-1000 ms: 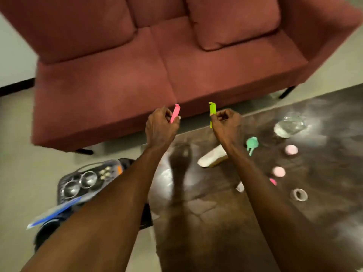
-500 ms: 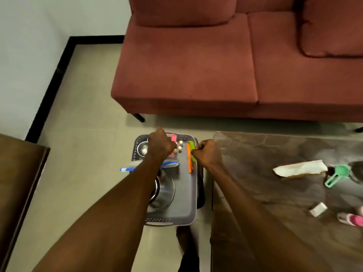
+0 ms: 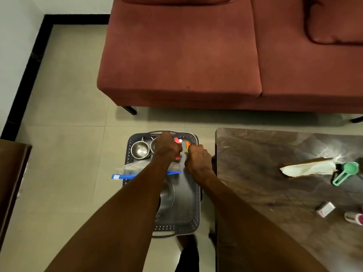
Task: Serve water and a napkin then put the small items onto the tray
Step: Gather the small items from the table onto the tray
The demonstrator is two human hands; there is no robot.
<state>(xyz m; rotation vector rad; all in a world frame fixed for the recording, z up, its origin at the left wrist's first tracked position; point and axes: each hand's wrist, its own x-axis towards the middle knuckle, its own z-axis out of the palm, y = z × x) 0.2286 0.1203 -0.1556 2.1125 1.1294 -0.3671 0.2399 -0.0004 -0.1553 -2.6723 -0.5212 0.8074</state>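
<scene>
A grey perforated tray sits low on the floor side, left of the dark table. My left hand is closed in a fist over the tray's far end, and a pink clip shows at its edge. Just to the right, my right hand is closed too, with a sliver of a green clip sticking out beside an orange piece that lies in the tray. A white napkin lies on the table. No water glass is in view.
The tray also holds steel cups, a steel plate and a zip bag with a blue strip. On the table lie a green scoop, a small white box and a pink-and-white item. A red sofa stands behind.
Both hands carried the pink and green clips from above the table leftward to the tray, then sank a little lower over its far end. The view swung left with them.
</scene>
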